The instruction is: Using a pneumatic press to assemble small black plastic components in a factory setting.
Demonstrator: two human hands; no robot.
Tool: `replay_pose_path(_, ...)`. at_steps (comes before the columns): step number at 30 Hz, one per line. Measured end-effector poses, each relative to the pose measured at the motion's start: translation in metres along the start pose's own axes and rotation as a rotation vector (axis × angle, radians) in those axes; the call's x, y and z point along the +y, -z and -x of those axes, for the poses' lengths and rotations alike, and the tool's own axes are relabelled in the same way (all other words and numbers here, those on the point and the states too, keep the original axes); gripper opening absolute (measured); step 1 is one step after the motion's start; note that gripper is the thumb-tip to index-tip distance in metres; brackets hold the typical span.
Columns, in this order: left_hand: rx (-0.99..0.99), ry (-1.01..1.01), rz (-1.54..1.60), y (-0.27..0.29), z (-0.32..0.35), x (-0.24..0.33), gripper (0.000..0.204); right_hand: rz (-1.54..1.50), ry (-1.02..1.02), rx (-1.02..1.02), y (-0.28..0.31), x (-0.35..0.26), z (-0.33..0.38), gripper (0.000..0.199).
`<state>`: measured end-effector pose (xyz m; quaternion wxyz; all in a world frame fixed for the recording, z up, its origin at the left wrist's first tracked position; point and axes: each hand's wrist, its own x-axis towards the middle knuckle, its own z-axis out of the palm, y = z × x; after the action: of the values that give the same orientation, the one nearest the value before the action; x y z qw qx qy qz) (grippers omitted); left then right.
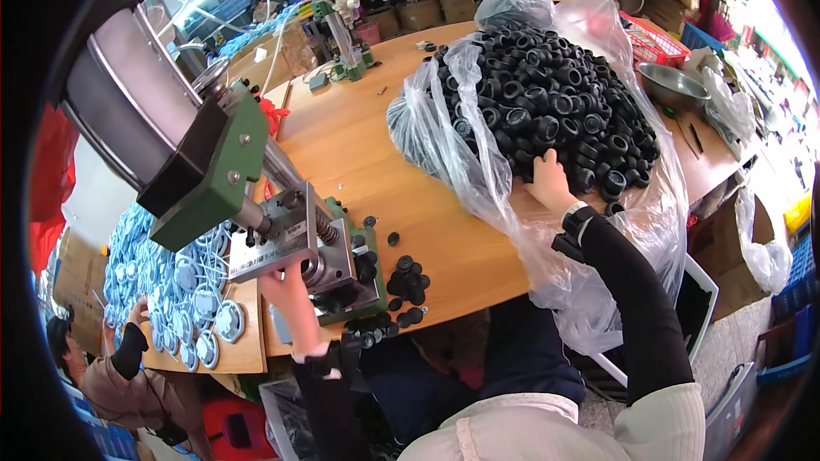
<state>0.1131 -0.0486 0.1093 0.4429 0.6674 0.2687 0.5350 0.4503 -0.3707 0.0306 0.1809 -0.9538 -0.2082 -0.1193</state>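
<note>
My right hand (pixel 549 177) reaches into a clear plastic bag (pixel 444 132) heaped with small black rubber rings (pixel 555 94), fingers buried among them at the near edge of the pile. My left hand (pixel 289 294) is raised under the head of a green and grey press machine (pixel 256 205), its fingers hidden by the metal block, so its hold cannot be told. A small cluster of loose black rings (pixel 406 282) lies on the wooden table (pixel 359 145) beside the press base.
A tray of light blue round parts (pixel 184 290) sits at the left, where another person's hand (pixel 135 314) works. A metal bowl (pixel 675 85), a red basket (pixel 653 43), boxes and another machine (pixel 342 34) stand beyond.
</note>
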Motion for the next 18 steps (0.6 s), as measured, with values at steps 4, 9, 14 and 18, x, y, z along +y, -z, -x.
replay_pose_path(4,-0.020,-0.122,-0.073,-0.002,-0.013,-0.013,0.035,-0.358,0.180,0.078,-0.002,0.028,0.000,0.032)
replay_pose_path(9,-0.002,-0.261,-0.482,0.002,0.015,0.023,0.035,-0.716,0.081,0.018,0.062,-0.016,0.023,0.028)
replay_pose_path(14,0.061,-0.264,-0.331,0.041,0.049,0.016,0.038,-1.274,0.376,-0.376,0.111,-0.135,0.082,0.024)
replay_pose_path(18,0.127,-0.246,-0.553,0.108,0.122,-0.022,0.041,-0.984,0.665,-0.267,0.100,-0.233,0.104,0.040)
